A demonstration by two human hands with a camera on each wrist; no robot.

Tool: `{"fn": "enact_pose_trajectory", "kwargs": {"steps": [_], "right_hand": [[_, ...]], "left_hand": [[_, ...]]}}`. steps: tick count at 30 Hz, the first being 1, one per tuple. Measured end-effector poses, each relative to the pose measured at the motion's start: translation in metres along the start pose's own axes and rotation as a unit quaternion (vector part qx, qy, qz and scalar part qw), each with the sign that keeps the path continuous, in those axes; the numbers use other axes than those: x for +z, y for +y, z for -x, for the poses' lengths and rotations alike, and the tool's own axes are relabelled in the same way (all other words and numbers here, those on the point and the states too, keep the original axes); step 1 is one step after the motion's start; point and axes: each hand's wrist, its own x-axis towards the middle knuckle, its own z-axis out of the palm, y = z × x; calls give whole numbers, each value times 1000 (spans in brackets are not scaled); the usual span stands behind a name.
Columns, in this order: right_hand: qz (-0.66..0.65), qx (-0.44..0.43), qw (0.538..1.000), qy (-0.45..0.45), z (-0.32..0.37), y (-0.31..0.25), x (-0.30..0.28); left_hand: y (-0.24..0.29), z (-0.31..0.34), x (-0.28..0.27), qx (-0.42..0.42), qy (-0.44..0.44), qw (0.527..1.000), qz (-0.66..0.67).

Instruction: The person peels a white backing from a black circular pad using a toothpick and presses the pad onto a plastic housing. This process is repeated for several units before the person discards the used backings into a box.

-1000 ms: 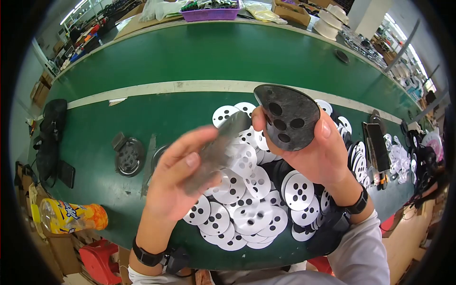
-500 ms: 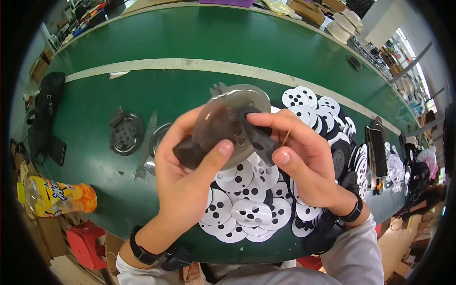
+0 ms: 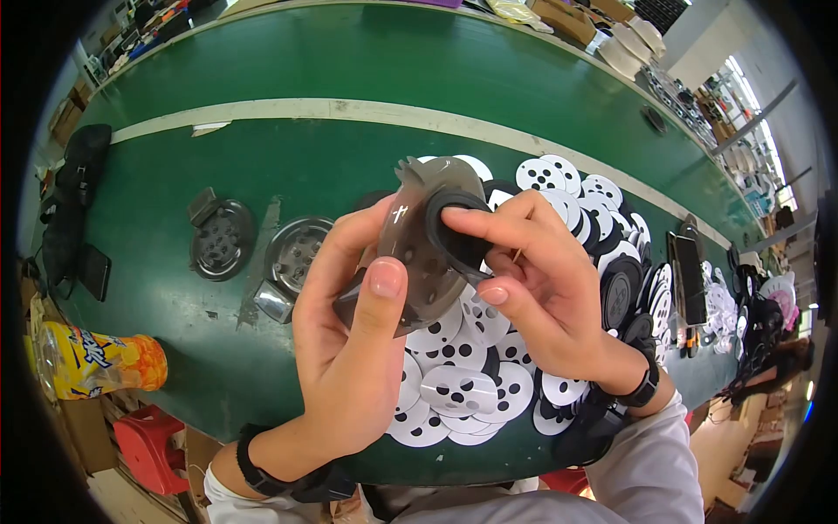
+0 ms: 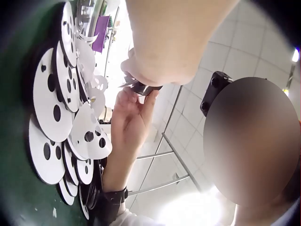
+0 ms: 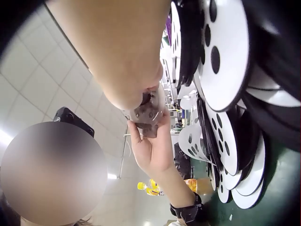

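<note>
My left hand (image 3: pixel 353 358) holds a smoky translucent round plastic cover (image 3: pixel 397 240) in front of my chest, thumb over its near side. Against the cover's inner face my right hand (image 3: pixel 554 293) pinches a black flexible disc (image 3: pixel 463 249), bent into a curve, with the index finger pressing inside the bend. The right wrist view also shows the cover (image 5: pixel 149 115), with holes in it, between both hands. Below the hands spreads a pile of white discs (image 3: pixel 458 389) with black spots. Two more translucent covers, a left one (image 3: pixel 223 244) and a nearer one (image 3: pixel 301 244), lie left of the hands.
Black discs (image 3: pixel 618 293) are mixed with white ones at the right. A drink bottle (image 3: pixel 105 360) lies at the left table edge, with a phone (image 3: pixel 94 272) and a black bag (image 3: pixel 83 175) beyond. A dark flat slab (image 3: pixel 690 279) lies farther right.
Both hands came together over the pile. The cover was turned with its inside toward the right hand, and the black disc was bent and brought against it.
</note>
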Motion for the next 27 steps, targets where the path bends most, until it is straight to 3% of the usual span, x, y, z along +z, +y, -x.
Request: {"fn": "enact_pose_trajectory", "kwargs": {"steps": [4, 6, 9, 13, 19, 21, 25, 27], "right_hand": [[70, -40, 997, -10, -3, -1, -5], [119, -64, 991, -4, -4, -3, -8], [129, -71, 989, 2, -3, -4, -4], [138, -60, 989, -2, -3, -10, -8], [182, -91, 979, 23, -2, -10, -6], [189, -83, 978, 33, -2, -12, -5], [185, -94, 978, 13, -6, -14, -10], [246, -96, 962, 71, -10, -13, -15]], "left_hand": [[-3, 0, 3, 10, 34, 998, 50], [-5, 0, 0, 50, 2, 998, -31], [-5, 1, 4, 32, 31, 999, -13], [-3, -1, 2, 31, 5, 999, -18], [-2, -1, 5, 9, -12, 994, 105], [-5, 1, 4, 40, -16, 999, 19], [-5, -3, 2, 31, 23, 999, -28], [-2, -4, 1, 29, 12, 999, -35]]}}
